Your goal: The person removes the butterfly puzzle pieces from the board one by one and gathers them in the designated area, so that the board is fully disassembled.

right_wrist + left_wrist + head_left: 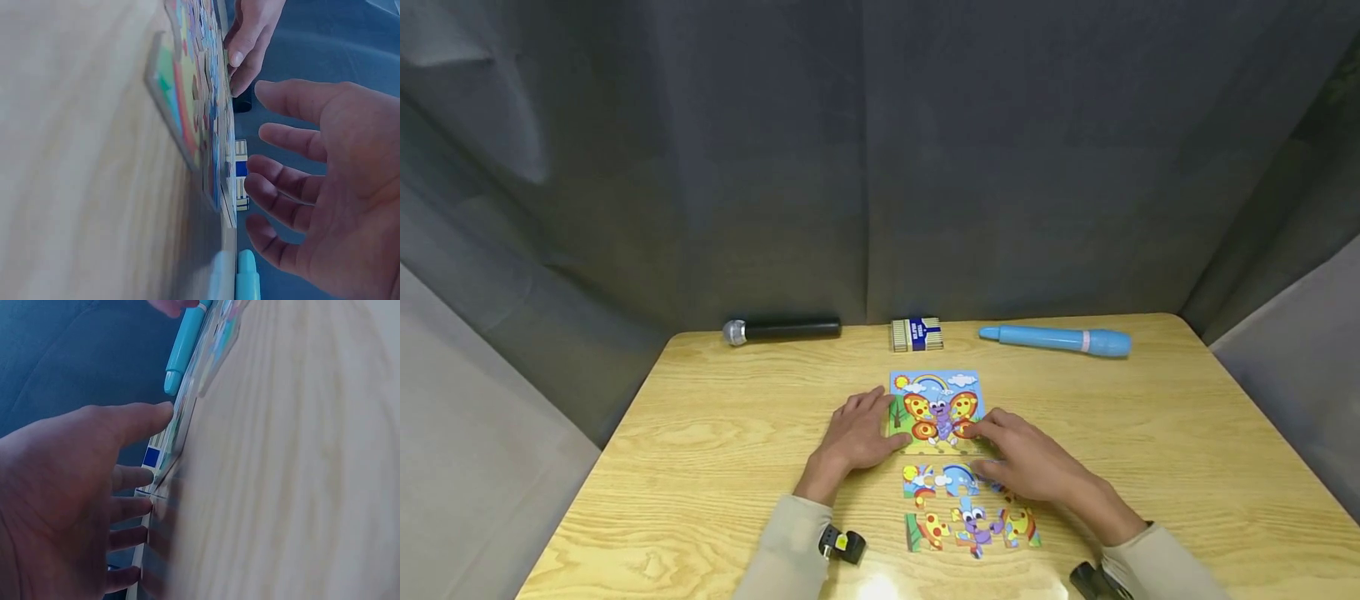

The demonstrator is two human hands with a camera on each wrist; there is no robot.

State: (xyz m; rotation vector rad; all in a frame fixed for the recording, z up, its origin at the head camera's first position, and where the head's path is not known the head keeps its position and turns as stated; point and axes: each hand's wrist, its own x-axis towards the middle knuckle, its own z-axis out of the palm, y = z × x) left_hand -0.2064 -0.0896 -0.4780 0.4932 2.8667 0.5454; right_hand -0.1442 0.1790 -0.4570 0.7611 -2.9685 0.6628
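A square butterfly picture board [955, 383] lies on the table. Several loose jigsaw pieces [975, 523] lie in two rows on its near side. My left hand [861, 432] rests at the board's left edge, thumb over its lower left corner; in the left wrist view its fingers [131, 506] are spread and hold nothing. My right hand [1033, 458] reaches over the board's lower right corner and hides part of the upper row of pieces. Seen from the right wrist, that hand's fingers [281, 178] are loosely bent with nothing between them.
Along the back edge of the wooden table [722, 442] lie a black microphone [790, 329], a bundle of striped sticks with a blue band [917, 334] and a large light blue pen-shaped thing [1052, 339]. A dark curtain [775, 167] hangs behind the table.
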